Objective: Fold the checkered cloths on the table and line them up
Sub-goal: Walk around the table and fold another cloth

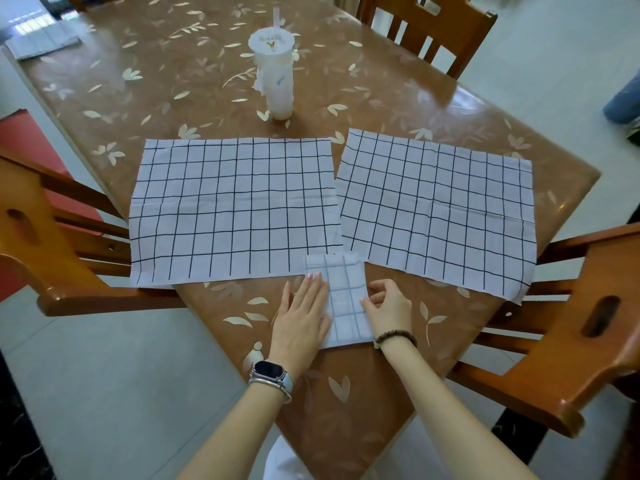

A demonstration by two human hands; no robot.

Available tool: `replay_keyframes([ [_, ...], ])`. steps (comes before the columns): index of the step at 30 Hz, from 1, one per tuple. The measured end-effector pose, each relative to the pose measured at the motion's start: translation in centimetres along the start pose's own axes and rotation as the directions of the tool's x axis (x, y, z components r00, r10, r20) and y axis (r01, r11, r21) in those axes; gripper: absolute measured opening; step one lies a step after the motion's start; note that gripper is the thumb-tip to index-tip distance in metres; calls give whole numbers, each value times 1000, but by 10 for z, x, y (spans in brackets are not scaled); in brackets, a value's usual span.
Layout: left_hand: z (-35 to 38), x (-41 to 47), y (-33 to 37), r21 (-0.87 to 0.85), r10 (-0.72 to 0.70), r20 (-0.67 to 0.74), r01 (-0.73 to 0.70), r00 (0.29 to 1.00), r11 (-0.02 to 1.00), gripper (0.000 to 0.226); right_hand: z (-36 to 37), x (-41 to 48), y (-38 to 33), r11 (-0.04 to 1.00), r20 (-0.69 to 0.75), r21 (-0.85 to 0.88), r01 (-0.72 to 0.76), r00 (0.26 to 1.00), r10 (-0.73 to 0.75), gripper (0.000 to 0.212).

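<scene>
Left hand flat, right hand pinching cloth

A table, covered with a glossy brown sheet printed with pale leaves, is seen from one corner. Two unfolded checkered cloths are laid flat on it side by side, the left cloth and the right cloth nearly touching along their inner edges; their outer near corners are carried past the table's edges. A small folded checkered cloth is placed near the close corner, its far end overlapping the left cloth's near right corner. A white lidded cup with a straw is set upright just beyond the left cloth's far edge.
</scene>
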State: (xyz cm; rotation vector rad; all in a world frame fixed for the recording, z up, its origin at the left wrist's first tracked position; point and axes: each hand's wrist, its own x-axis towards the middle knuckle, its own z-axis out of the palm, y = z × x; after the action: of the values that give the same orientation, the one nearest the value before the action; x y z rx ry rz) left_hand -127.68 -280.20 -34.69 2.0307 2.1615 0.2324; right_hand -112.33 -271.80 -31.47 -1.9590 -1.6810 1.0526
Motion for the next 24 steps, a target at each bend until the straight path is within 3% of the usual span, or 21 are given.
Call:
replay_keyframes([
  [2, 5, 1, -5, 70, 34, 69, -38, 997, 997, 67, 3, 1, 3, 996, -1, -50, 75, 997, -75, 28],
  [4, 9, 2, -9, 84, 43, 101, -52, 994, 995, 70, 6, 1, 6, 955, -21, -163, 249, 967, -255, 37],
  [6, 10, 4, -11, 75, 50, 110, -58, 993, 996, 73, 10, 4, 9, 798, -25, -355, 487, 848, -529, 46],
  [8, 9, 7, -11, 72, 59, 120, -68, 991, 995, 78, 15, 11, 12, 595, 80, -491, 637, 713, -697, 47],
  [10, 8, 10, -12, 78, 53, 135, -64, 989, 995, 85, 21, 18, 13, 484, 262, -543, 686, 687, -678, 50],
  [13, 7, 14, -14, 94, 30, 142, -44, 989, 995, 96, 25, 27, 18, 456, 388, -596, 661, 734, -557, 59],
  [16, 6, 16, -16, 111, 18, 138, -34, 990, 993, 100, 24, 32, 24, 442, 423, -607, 660, 739, -524, 63],
  [24, 5, 16, -14, 71, 32, 114, -40, 993, 997, 87, 18, 29, 24, 442, 408, -595, 671, 726, -554, 60],
])
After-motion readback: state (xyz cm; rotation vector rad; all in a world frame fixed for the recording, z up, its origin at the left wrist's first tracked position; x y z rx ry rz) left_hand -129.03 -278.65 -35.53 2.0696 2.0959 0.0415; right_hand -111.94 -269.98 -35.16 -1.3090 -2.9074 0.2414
